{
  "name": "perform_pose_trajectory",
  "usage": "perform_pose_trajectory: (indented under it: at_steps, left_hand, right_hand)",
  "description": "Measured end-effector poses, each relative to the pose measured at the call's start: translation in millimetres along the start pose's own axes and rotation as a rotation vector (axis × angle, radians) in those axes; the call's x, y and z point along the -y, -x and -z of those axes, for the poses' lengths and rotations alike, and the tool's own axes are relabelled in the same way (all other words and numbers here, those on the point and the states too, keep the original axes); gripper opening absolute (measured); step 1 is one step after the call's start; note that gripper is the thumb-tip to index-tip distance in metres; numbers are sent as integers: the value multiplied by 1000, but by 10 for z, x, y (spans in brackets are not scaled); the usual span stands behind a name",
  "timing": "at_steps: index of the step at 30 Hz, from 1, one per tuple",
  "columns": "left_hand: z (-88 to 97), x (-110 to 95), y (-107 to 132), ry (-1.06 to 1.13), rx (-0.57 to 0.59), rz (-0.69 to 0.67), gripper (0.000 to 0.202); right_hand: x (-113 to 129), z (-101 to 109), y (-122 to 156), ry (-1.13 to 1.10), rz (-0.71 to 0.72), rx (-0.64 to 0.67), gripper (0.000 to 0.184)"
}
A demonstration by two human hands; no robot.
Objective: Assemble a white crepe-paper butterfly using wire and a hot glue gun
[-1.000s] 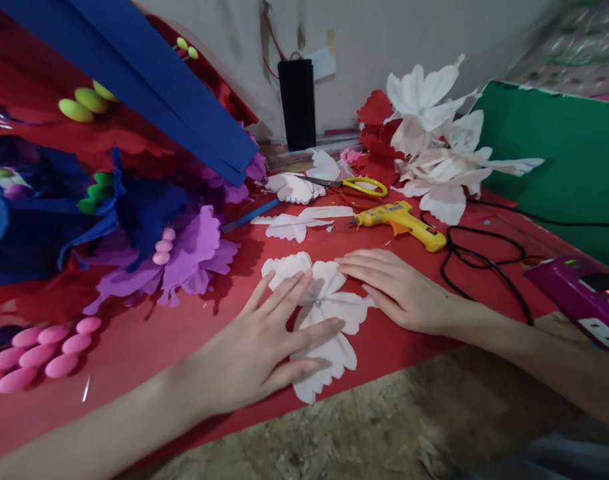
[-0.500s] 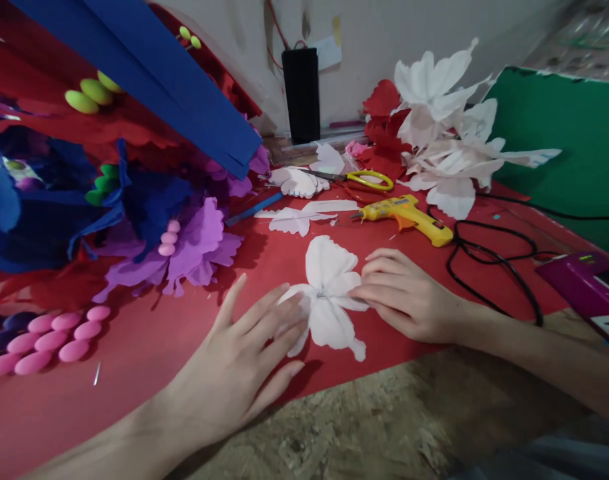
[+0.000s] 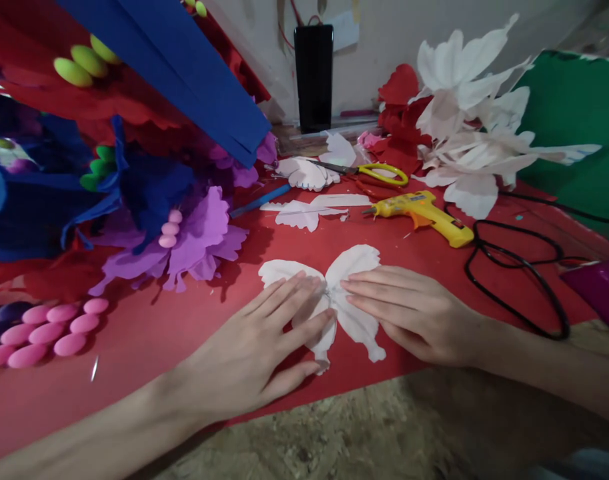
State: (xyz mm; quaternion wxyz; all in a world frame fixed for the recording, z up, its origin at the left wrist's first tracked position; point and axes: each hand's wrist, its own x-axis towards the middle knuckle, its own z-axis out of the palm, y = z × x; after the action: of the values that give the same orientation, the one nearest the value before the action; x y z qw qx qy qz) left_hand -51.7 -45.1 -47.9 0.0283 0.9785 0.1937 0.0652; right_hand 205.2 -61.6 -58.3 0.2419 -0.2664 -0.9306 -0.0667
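Note:
A white butterfly cut-out (image 3: 354, 267), seemingly of felt or soft paper, lies spread on the red sheet (image 3: 194, 347). My left hand (image 3: 264, 347) rests with its fingers stretched over the butterfly's left wings and covers much of them. From the other side my right hand (image 3: 409, 310) lays its extended fingers flat on the right wings. The fingertips of both hands are close to the butterfly's middle. Neither hand grips it. Beyond the hands lies another white butterfly piece (image 3: 301, 215).
A yellow hot glue gun (image 3: 424, 215) with a looping black cord (image 3: 514, 263) lies behind my right hand. Yellow-handled scissors (image 3: 381, 175) are farther back. White butterflies (image 3: 469, 133) pile up at right, purple ones (image 3: 204, 227) at left, near pink beads (image 3: 49, 333). A phone (image 3: 314, 79) leans upright at the back.
The butterfly's wings, narrower and partly folded before, now lie spread wider. Both hands have moved onto the wings, with fingers flattened. The view has shifted slightly.

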Motion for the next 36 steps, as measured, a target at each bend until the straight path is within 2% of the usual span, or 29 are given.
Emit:
perform_pose_trajectory:
  at_steps: [6,12,20,24,31,36]
  left_hand:
    - [53,67,-72,81,2,-10,43]
    - [9,95,-34,119,2,-15,43]
    - [-24,139,-5,130,21,-47,44]
    - [-38,145,12,174,48,-28,44]
    - [-107,147,16,129,12,-18,45]
    - [-117,144,10,113,-1,-25,46]
  right_hand:
    - [90,-27,-65,34,-82,-3,33]
    - [126,-63,-66,-6,-66,25,34]
    - [58,-41,-29,-81,-83,102,32]
    - [39,-49,-28,-93,-73,88,31]
    - [49,-66,-28,-78,-55,96,28]
    - [84,-78,-19,-113,-92,78,25]
